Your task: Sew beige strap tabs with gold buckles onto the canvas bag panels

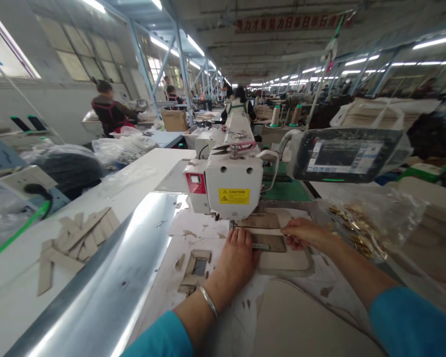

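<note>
Under the head of a white sewing machine (230, 186) lies a beige fabric panel (286, 262) with rounded corners. Two brown flat strips, a far one (263, 220) and a near one (277, 243), rest on it, and a small metal plate (260, 246) sits on the near one. My left hand (238, 255) lies flat at the left end of these strips, fingers stretched toward the needle area. At their right end my right hand (301, 234) is closed in a pinch; whatever is between its fingertips is too small to make out.
Left of the worksheet, beige strips (74, 240) are heaped on the white table (7, 277). A control screen (345, 154) stands at right, above a plastic bag of gold-coloured metal pieces (360, 233). Another beige panel (305, 322) lies in front. Co-workers sit further back.
</note>
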The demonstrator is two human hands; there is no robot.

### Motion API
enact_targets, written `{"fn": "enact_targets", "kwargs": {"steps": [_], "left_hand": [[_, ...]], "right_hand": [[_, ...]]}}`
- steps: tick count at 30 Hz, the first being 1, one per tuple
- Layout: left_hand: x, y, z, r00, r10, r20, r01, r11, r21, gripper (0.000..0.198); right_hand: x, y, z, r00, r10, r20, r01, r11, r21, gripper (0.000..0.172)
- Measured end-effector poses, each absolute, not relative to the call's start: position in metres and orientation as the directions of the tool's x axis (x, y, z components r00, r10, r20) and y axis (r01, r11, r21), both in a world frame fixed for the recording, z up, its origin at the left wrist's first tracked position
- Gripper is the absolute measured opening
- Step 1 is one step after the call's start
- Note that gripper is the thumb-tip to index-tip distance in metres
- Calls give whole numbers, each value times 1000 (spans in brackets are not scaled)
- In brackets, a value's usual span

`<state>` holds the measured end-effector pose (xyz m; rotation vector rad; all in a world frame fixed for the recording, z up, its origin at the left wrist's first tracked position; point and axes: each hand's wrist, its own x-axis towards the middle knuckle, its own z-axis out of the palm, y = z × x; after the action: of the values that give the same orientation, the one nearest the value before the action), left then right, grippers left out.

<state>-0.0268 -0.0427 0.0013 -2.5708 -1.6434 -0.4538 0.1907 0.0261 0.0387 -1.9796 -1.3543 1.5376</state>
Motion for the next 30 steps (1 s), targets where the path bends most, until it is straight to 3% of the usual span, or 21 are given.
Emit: {"fn": "enact_targets", "kwargs": {"steps": [4,12,21,30], "left_hand": [[-39,-51,-7,429,857,285,860,-484,162,46],[-44,-55,10,350,899,263,896,-403,185,39],[-81,-44,31,354,911,214,911,-387,142,18],[-119,-46,35,313,929,196,921,-347,174,16]], "right_hand": [[193,31,36,7,827,-562,573,-464,-676,18],[196,31,28,23,892,-451,663,-351,-661,20],[157,29,35,41,890,-454,636,-373,-675,24],[116,31,34,45,888,-457,632,-379,-675,24]]}}
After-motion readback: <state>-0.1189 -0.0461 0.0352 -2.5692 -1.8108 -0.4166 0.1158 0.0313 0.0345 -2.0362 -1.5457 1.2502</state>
